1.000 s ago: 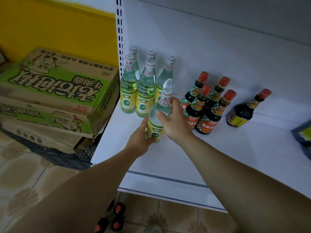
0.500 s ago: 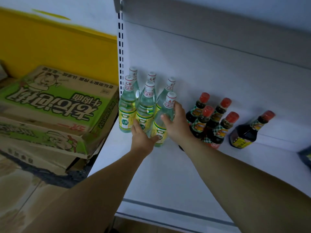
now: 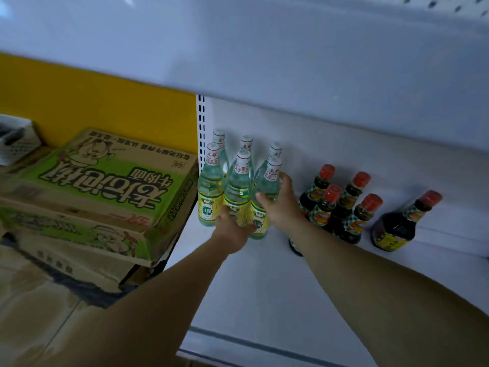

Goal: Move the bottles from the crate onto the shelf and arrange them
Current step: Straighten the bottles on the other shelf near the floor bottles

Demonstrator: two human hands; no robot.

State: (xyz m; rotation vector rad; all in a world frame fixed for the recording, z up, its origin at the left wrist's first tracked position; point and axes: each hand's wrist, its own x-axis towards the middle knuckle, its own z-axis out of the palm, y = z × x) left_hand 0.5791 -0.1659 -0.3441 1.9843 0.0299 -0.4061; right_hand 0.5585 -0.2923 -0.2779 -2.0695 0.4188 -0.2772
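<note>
Several clear bottles with yellow-green labels and white caps stand in two rows at the left end of the white shelf (image 3: 264,282). The front right clear bottle (image 3: 267,186) is upright, close against its neighbours. My right hand (image 3: 280,205) grips this bottle around its body from the right. My left hand (image 3: 232,231) touches the lower part of the front middle clear bottle (image 3: 238,189) and the gripped one, fingers on their labels. The crate is out of view.
Several dark sauce bottles with red caps (image 3: 341,207) stand right of the clear ones, one more (image 3: 397,226) farther right. Stacked green cardboard boxes (image 3: 100,186) sit left of the shelf. An upper shelf (image 3: 291,49) overhangs. The shelf front is bare.
The clear bottle has gone from the shelf front back into the front row beside the others. Both hands followed it, and my view has risen.
</note>
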